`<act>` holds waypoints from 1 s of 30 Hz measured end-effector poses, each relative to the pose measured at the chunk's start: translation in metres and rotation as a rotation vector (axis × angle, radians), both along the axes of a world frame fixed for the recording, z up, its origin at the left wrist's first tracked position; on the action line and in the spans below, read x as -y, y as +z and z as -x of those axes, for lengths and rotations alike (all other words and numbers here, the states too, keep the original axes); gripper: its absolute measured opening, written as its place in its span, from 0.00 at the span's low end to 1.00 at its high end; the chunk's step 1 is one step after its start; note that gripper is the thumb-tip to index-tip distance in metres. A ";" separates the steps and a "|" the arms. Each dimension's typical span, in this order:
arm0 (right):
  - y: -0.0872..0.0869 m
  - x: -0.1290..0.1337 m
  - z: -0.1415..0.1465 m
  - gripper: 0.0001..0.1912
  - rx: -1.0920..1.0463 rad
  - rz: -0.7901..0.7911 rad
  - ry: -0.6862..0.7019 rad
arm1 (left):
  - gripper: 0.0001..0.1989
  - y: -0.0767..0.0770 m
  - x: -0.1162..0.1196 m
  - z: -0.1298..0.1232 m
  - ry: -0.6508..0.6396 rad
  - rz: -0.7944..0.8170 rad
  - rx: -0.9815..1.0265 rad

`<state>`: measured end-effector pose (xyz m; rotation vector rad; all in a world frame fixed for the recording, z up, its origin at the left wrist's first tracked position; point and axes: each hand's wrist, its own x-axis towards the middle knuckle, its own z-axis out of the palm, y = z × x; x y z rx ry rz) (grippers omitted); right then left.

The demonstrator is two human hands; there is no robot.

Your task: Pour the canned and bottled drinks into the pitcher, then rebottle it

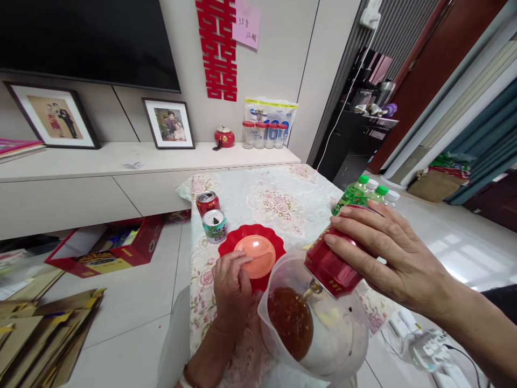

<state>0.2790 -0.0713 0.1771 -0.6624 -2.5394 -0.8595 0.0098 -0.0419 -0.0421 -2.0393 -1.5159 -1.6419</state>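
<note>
My right hand is wrapped around a red drink can, tilted with its mouth down. Brown liquid streams from the can into a translucent plastic container, where a pool of brown liquid lies to the left. My left hand is closed, its fingers bent over the left rim of a shallow orange dish. That dish sits inside a red scalloped plate. Behind the plate stand an opened green-and-white can and an opened red can.
A floral cloth covers the table. Several green-labelled bottles stand beyond my right hand. Flattened cardboard and a red box lie on the floor at left. Power strips with cables are at lower right. Glass jars line the cabinet.
</note>
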 end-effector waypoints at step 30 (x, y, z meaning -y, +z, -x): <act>-0.001 0.005 0.017 0.20 0.092 -0.058 0.045 | 0.16 0.003 0.001 -0.001 -0.010 0.005 0.007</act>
